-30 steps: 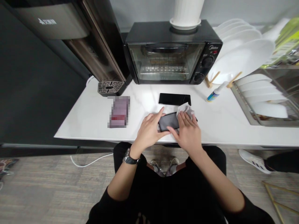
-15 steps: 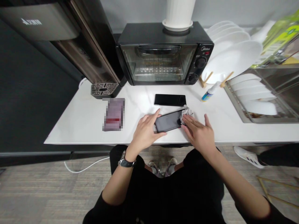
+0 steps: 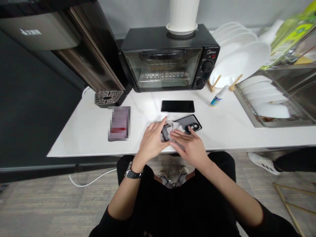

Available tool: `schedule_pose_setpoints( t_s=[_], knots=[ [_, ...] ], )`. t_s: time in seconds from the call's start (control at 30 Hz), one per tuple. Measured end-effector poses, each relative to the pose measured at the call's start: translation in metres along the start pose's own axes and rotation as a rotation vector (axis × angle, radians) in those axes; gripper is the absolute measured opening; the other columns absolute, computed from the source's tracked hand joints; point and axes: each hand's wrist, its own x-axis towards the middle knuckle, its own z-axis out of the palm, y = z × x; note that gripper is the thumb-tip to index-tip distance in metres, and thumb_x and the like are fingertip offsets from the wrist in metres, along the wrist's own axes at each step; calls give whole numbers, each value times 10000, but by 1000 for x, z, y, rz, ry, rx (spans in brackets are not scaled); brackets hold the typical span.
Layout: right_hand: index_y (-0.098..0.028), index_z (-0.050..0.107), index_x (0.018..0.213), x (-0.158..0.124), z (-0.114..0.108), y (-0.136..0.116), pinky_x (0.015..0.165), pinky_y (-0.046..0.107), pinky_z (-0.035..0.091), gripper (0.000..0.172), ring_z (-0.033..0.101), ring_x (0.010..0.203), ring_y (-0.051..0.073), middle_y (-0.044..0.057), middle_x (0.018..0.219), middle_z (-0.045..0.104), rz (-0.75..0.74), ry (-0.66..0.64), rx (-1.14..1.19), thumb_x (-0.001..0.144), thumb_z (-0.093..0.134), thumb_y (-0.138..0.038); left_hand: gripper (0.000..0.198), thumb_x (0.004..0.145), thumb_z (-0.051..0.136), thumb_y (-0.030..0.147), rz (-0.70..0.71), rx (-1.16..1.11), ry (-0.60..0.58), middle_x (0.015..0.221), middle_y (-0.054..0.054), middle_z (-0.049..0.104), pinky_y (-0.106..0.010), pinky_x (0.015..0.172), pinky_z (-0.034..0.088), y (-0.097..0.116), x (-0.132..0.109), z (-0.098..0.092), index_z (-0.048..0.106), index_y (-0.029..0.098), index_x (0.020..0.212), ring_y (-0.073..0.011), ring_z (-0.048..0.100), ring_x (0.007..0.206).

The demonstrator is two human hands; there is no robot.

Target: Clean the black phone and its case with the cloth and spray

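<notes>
A dark phone lies back side up on the white counter, its round camera ring at the right end. My left hand grips the phone's left end between thumb and fingers. My right hand lies with fingers flat, pressing a small pale cloth onto the left half of the phone. A second black phone rests flat just behind, apart from both hands.
A black toaster oven with a white pot on top stands at the back. Left of it is a dark water dispenser. A small spray bottle, white plates and a dish rack are at the right. A blurred flat item lies left.
My right hand slid the cloth from the phone's right end to its left half. The phone's right end with the camera ring is now uncovered. The left hand keeps its grip.
</notes>
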Motion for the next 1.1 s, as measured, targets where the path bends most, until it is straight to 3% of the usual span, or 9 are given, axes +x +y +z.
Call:
schedule_pose_setpoints(
  t_s=[0.1, 0.2, 0.43, 0.53, 0.67, 0.8, 0.97, 1.1],
  knots=[
    [-234, 712, 1363, -14, -20, 33, 1313, 657, 257, 370, 697, 1336, 278, 88, 1415, 735, 82, 74, -139, 1111, 505, -409, 1061, 854, 859, 485, -16, -9, 18, 1492, -86, 638, -475, 1123, 444, 3, 1, 0, 254, 274, 1699, -319, 556, 1305],
    [-202, 639, 1455, -15, -23, 46, 1317, 712, 174, 457, 658, 1384, 318, 125, 1506, 667, 125, 118, -248, 1106, 497, -461, 1090, 834, 881, 482, -30, -2, 16, 1506, -76, 635, -479, 1124, 437, 4, 1, 1, 245, 297, 1700, -318, 561, 1306],
    [-72, 614, 1451, 19, 11, 13, 1303, 664, 267, 688, 589, 1449, 384, 255, 1501, 639, 224, 156, -259, 1050, 516, -623, 1055, 848, 863, 457, -25, -16, 17, 1500, -66, 638, -481, 1138, 430, 3, 1, 0, 255, 315, 1698, -314, 565, 1301],
    [-48, 624, 1435, 24, 20, -11, 1328, 633, 252, 756, 579, 1460, 374, 264, 1486, 648, 110, 65, -168, 1018, 540, -674, 978, 882, 804, 361, -7, -2, 9, 1441, -108, 653, -464, 1104, 459, 0, 2, 0, 278, 241, 1698, -322, 566, 1278],
    [-106, 609, 1474, 14, 19, -27, 1321, 591, 308, 722, 590, 1459, 321, 203, 1529, 630, -54, -42, -8, 1021, 549, -665, 921, 883, 745, 250, -37, 42, 8, 1333, -114, 681, -451, 1068, 480, -1, 2, 2, 304, 211, 1691, -320, 579, 1224],
    [-218, 642, 1446, 0, -1, -4, 1315, 637, 278, 491, 602, 1451, 287, 102, 1498, 673, -25, -74, -22, 1085, 518, -527, 1022, 854, 848, 417, -16, 6, 15, 1438, -87, 654, -470, 1112, 455, 1, 2, 2, 282, 276, 1693, -326, 566, 1290],
    [-229, 643, 1445, -6, -22, 41, 1321, 691, 183, 456, 651, 1392, 316, 102, 1507, 667, 145, 81, -226, 1107, 477, -487, 1078, 822, 885, 499, -53, 2, 15, 1478, -69, 647, -485, 1123, 437, 4, 3, 0, 275, 314, 1691, -321, 576, 1291],
    [-153, 648, 1433, 9, -4, 27, 1312, 681, 223, 554, 633, 1407, 355, 166, 1488, 674, 191, 156, -241, 1078, 512, -556, 1050, 843, 864, 481, -38, -9, 14, 1467, -61, 650, -480, 1121, 434, 4, 3, -1, 268, 332, 1694, -318, 565, 1290]
  ],
)
